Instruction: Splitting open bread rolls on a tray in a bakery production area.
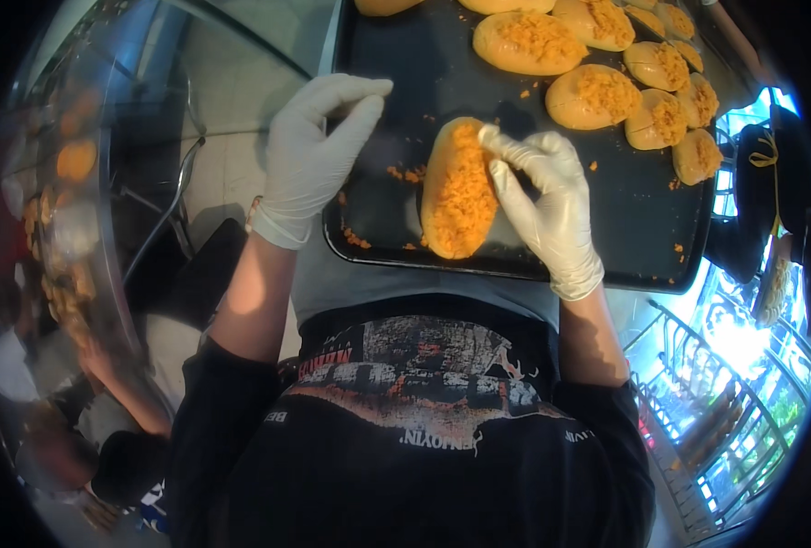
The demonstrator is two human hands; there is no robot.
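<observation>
A long golden bun (461, 187) topped with orange shreds that look like meat floss lies near the front edge of a black baking tray (396, 55). At its right side is my right hand (547, 196) in a white glove, thumb and forefinger apart, the forefinger tip touching the shreds. My left hand (318, 151), gloved too, hovers over the tray's left edge. Its thumb and forefinger tips come together in a pinch, and nothing shows between them. The other fingers of that hand are mostly hidden.
Several topped buns (593, 96) crowd the tray's far right. Loose orange crumbs (355, 239) are scattered on the tray. At left, a co-worker's arm (122, 384) reaches toward a blurred surface with more buns. A metal railing (725, 429) stands at right in bright light.
</observation>
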